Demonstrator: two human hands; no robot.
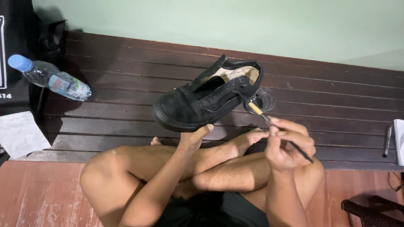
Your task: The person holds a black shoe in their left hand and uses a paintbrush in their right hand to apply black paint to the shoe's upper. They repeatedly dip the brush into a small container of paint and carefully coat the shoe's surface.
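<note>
The head camera looks down at a person sitting cross-legged on a reddish floor, facing a dark brown slatted wooden counter (126, 84) that runs along a pale green wall; the left hand (194, 138) reaches up from below and holds a black canvas shoe (202, 101) by its sole, thumb against the rubber edge, the other fingers hidden beneath the shoe, so that it is raised over the counter's slats with its toe pointing left and its pale lining showing at the open heel end; the right hand (288, 145) has its fingers closed around a thin paintbrush (275, 126) with a dark handle, held like a pen; the brush's light-coloured tip touches or nearly touches the shoe's side near the heel; just behind the brush tip, a small clear plastic cup (265, 98) stands on the counter, close beside the shoe's heel; well off to the left, a clear plastic water bottle (50, 79) with a blue cap lies on its side on the counter; a sheet of white paper (19, 134) lies at the counter's left end; at the far right edge a pen (387, 141) lies on the counter beside a white object cut off by the frame.
</note>
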